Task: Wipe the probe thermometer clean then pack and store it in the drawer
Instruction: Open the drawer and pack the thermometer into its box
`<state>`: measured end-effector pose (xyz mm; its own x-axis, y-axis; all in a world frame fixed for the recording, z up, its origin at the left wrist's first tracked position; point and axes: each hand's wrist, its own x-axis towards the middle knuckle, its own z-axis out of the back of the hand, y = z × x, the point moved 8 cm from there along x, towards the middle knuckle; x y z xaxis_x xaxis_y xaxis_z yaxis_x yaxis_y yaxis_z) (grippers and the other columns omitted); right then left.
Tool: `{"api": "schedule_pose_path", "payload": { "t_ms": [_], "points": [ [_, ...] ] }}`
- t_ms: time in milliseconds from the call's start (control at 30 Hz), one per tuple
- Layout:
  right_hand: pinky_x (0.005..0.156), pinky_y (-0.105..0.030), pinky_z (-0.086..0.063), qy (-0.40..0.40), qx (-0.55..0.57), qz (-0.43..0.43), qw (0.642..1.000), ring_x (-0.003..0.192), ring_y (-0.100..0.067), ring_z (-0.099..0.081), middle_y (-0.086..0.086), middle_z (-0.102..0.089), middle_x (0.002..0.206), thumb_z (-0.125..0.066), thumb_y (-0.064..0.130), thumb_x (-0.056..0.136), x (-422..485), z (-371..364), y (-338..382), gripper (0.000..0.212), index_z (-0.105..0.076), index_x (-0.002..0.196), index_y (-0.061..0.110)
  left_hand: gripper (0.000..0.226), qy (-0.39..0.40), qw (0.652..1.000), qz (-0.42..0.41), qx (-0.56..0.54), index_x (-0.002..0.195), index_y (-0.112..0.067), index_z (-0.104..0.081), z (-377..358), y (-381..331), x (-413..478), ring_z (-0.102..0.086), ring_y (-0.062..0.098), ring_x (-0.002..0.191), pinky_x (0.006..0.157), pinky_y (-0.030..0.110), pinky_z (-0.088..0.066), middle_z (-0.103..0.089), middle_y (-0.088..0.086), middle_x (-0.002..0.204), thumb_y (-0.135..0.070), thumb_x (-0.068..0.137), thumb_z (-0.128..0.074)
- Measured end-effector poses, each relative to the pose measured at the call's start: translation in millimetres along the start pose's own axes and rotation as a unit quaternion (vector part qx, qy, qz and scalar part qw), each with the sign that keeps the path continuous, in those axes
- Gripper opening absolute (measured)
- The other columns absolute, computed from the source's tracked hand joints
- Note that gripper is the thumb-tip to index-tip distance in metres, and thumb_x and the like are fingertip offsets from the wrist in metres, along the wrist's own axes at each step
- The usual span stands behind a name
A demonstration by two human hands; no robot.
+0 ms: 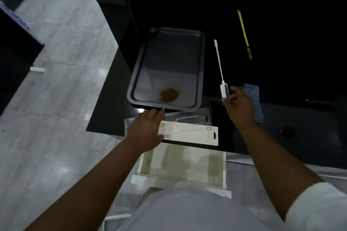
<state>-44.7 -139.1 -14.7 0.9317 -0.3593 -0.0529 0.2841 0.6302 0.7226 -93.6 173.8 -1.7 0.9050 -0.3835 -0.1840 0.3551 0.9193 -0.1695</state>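
The dim light is making the black worktop [281,99] hard to read, and the clear plastic blister [189,118] of the packaging is barely showing beside the baking tray [167,67]. The left hand [146,129] is lying flat, fingers [155,113] spread and gripping nothing, pressing on the white card backing [193,136] just below the tray's near edge and hiding the card's left end. Small marks on the card are too blurred to read; only a green ring logo and a black hang slot are showing.

The right hand [239,105], right of the tray, is pinching the white handle of the probe thermometer [219,65] between thumb and fingertips, the thin probe pointing away along the tray's right side. The hand is partly covering a grey cloth [254,97] farther right. A yellow stick-like item [244,33] is lying beyond it. Below the card, the white drawer [184,167] is standing open.
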Motion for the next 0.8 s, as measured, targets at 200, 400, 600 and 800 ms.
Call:
{"api": "schedule_pose_path", "payload": {
  "t_ms": [200,400,600,800],
  "points": [
    [0.059,-0.022,-0.04,0.122,-0.15,0.213,0.958,0.072,-0.008,-0.053,0.006,-0.055,0.086,-0.067,0.016,0.084,-56,32,30,0.017,-0.058,0.098,0.022,0.087,0.014,0.999,0.019,-0.023,0.143,-0.019,-0.032,1,6,8,-0.045,0.026,0.123,0.101,0.042,-0.038,-0.047,0.005,0.137,-0.044,0.07,-0.074],
    [0.073,-0.028,-0.044,0.168,-0.257,0.305,0.901,0.09,-0.019,-0.057,-0.004,-0.063,0.1,-0.069,0.014,0.082,-84,31,32,0.021,-0.064,0.102,0.017,0.088,0.032,0.999,-0.002,-0.014,0.144,-0.019,-0.031,-2,-1,12,-0.043,0.026,0.124,0.101,0.042,-0.037,-0.045,0.005,0.14,-0.042,0.07,-0.072],
    [0.075,-0.037,-0.051,0.179,-0.209,0.369,0.888,0.094,-0.023,-0.056,-0.005,-0.063,0.103,-0.069,0.013,0.082,-98,-3,64,0.022,-0.067,0.104,0.014,0.086,0.033,0.999,-0.032,0.0,0.146,-0.019,-0.029,-4,-22,13,-0.042,0.026,0.123,0.102,0.04,-0.035,-0.043,0.004,0.139,-0.042,0.072,-0.068],
    [0.072,-0.04,-0.051,0.184,-0.186,0.388,0.884,0.094,-0.026,-0.054,-0.008,-0.062,0.1,-0.064,0.012,0.082,-108,-28,88,0.024,-0.068,0.105,0.012,0.085,0.028,0.999,-0.039,-0.014,0.146,-0.018,-0.029,0,-28,12,-0.04,0.025,0.124,0.101,0.04,-0.035,-0.042,0.004,0.138,-0.038,0.073,-0.068]
  ]
}}
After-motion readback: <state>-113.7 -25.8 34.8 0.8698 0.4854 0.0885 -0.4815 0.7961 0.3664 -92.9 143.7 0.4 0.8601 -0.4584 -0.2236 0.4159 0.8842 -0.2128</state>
